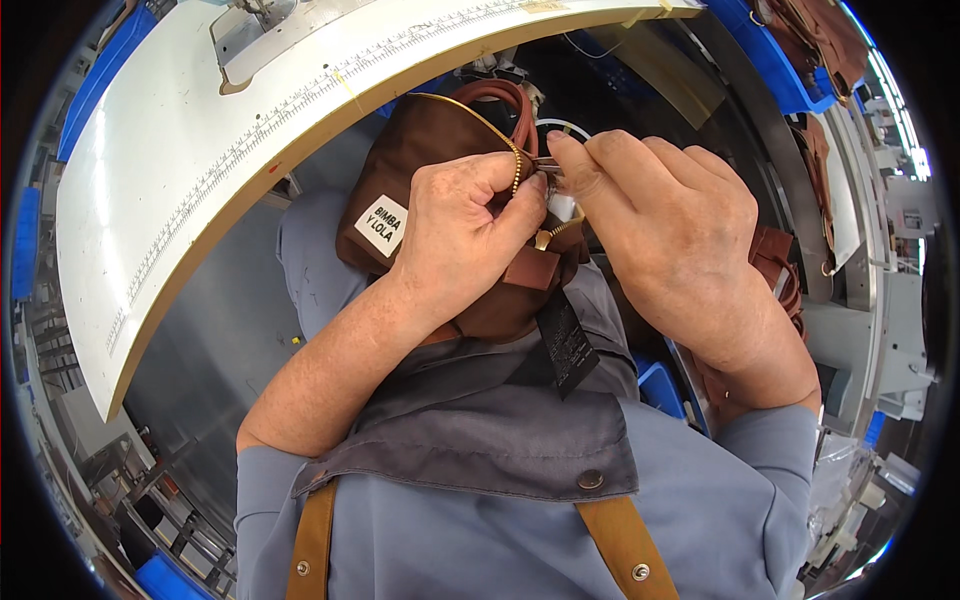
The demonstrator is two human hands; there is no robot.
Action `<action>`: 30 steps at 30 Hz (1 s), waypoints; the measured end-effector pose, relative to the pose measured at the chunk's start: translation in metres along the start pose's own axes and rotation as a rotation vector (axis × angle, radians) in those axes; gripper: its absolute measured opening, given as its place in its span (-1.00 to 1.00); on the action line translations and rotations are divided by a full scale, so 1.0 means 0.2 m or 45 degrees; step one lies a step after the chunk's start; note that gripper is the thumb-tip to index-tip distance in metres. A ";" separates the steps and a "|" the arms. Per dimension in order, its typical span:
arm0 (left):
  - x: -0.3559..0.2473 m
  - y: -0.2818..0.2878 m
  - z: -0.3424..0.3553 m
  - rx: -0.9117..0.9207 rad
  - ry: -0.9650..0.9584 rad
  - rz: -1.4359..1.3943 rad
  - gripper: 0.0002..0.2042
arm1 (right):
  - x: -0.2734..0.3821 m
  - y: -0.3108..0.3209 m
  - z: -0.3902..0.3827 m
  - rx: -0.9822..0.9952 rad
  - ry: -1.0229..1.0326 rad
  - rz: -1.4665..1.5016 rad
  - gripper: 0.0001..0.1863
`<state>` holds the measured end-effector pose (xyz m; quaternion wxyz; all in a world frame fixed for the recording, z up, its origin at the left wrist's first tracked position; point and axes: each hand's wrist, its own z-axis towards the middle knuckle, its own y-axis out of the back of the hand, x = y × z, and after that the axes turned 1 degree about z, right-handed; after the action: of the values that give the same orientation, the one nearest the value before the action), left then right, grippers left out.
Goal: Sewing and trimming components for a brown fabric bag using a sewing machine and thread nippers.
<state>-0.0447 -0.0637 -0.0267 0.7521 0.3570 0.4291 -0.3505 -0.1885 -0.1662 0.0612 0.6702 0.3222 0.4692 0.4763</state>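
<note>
A brown bag (385,160) is resting on the person's lap, just below the curved edge of a white surface (180,180). On its side a square white label (381,224) is showing bold dark lettering in two lines, tilting down to the right. A black tag (567,345) is hanging from the bag's lower side over the grey apron (480,450), carrying rows of pale print too small to be read. Along the rim of the surface a printed ruler scale (255,130) is curving, its fine marks blurring together.

The left hand (465,225) is pinching the bag's edge between thumb and bent forefinger, beside the gold zipper (517,170); its grip is closed on the bag. The right hand (675,220) is meeting it there, its grip closing around a thin metal piece (545,165) whose shape and far end the fingers are hiding. The hands are covering much of the bag's opening, so its inside is hard to make out. Reddish-brown handles (510,95) are looping behind, partly hidden. At the upper right, a blue bin (765,60) is being cut off by the picture's dark rim.
</note>
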 end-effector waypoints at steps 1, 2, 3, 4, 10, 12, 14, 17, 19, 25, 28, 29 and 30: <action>0.00 0.00 0.00 -0.005 -0.004 -0.004 -0.83 | 0.00 0.01 0.00 -0.001 0.000 0.000 -0.55; 0.00 -0.01 0.00 -0.009 -0.007 -0.008 -0.83 | 0.00 0.01 0.00 0.014 -0.001 0.010 -0.54; 0.00 -0.01 0.00 -0.009 -0.007 -0.007 -0.83 | -0.01 0.02 0.00 0.029 -0.003 0.019 -0.54; 0.00 -0.01 0.00 -0.008 -0.005 0.003 -0.83 | 0.00 0.03 0.01 0.029 -0.004 0.019 -0.54; 0.00 -0.02 -0.01 -0.018 0.009 -0.003 -0.81 | -0.01 0.03 0.01 0.076 0.032 -0.020 -0.54; 0.00 -0.01 0.00 -0.017 0.003 0.010 -0.81 | 0.00 0.03 0.01 0.070 0.042 -0.044 -0.51; -0.01 -0.01 0.00 -0.008 -0.009 0.052 -0.81 | 0.00 0.02 0.01 0.054 0.060 -0.073 -0.50; 0.01 -0.02 0.00 -0.004 -0.013 0.091 -0.80 | 0.00 0.01 0.01 0.030 0.097 -0.139 -0.51; 0.00 -0.02 0.01 -0.005 -0.011 0.079 -0.80 | 0.00 0.00 0.01 0.022 0.118 -0.178 -0.53; -0.02 -0.05 0.03 -0.015 0.113 -0.018 -0.72 | 0.01 0.00 0.03 0.036 0.163 -0.268 -0.58; -0.01 -0.07 0.03 -0.024 0.143 -0.057 -0.71 | 0.01 -0.02 0.03 0.008 0.185 -0.300 -0.58; -0.01 -0.07 0.03 -0.029 0.148 -0.072 -0.70 | 0.01 -0.03 0.03 -0.034 0.193 -0.280 -0.76; -0.01 -0.08 0.04 -0.028 0.150 -0.076 -0.70 | 0.00 -0.04 0.03 -0.067 0.196 -0.260 -0.88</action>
<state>-0.0549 -0.0769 -0.0266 0.7187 0.3555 0.4868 -0.3466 -0.1796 -0.1681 0.0562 0.6855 0.2173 0.5370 0.4411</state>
